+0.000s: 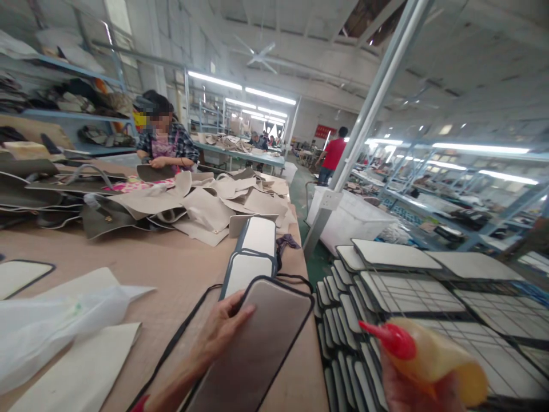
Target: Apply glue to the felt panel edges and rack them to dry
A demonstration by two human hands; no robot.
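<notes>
My left hand grips the edge of a grey-brown panel with dark edging, thumb on its top face. The panel is tilted over the table's right side. Just beyond it lies a stack of pale panels with dark borders. At the lower right my right hand is wrapped round a yellowish squeeze bottle. The bottle's red nozzle points left, toward the panel, without touching it. A black cord runs along the table beside my left forearm.
Many cut beige pieces pile up at the table's far side, where a co-worker handles a dark piece. White plastic sheeting lies at left. A rack of bordered panels stands at right, near a metal post.
</notes>
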